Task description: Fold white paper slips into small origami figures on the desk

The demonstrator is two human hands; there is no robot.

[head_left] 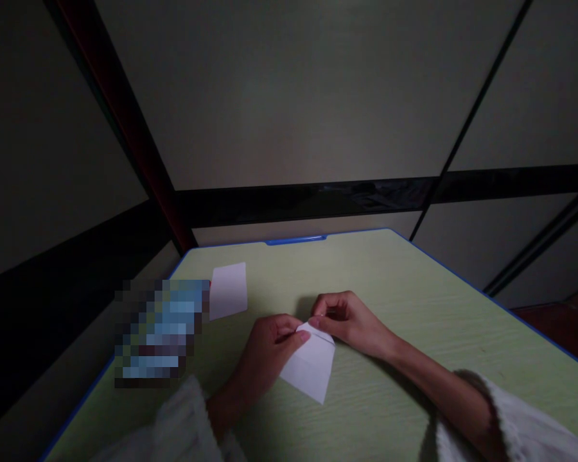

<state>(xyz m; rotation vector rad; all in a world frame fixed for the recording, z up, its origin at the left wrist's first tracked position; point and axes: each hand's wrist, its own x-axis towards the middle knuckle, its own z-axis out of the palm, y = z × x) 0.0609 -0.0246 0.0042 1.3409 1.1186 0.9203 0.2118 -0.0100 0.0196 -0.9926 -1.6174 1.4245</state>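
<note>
A small white sheet of folded paper (313, 369) lies on the pale green table (414, 301) in front of me. My left hand (267, 353) pinches its upper left corner, fingers closed on the paper. My right hand (349, 321) pinches the top edge from the right, fingers curled on the same sheet. The two hands almost touch at the paper's top fold. Both wrists wear white fuzzy sleeves.
A second white paper (228, 290) lies flat at the table's far left. A blurred-out blue object (161, 330) sits at the left edge. The table has a blue rim (296, 240). Beyond it are a pale wall and dark frame bars.
</note>
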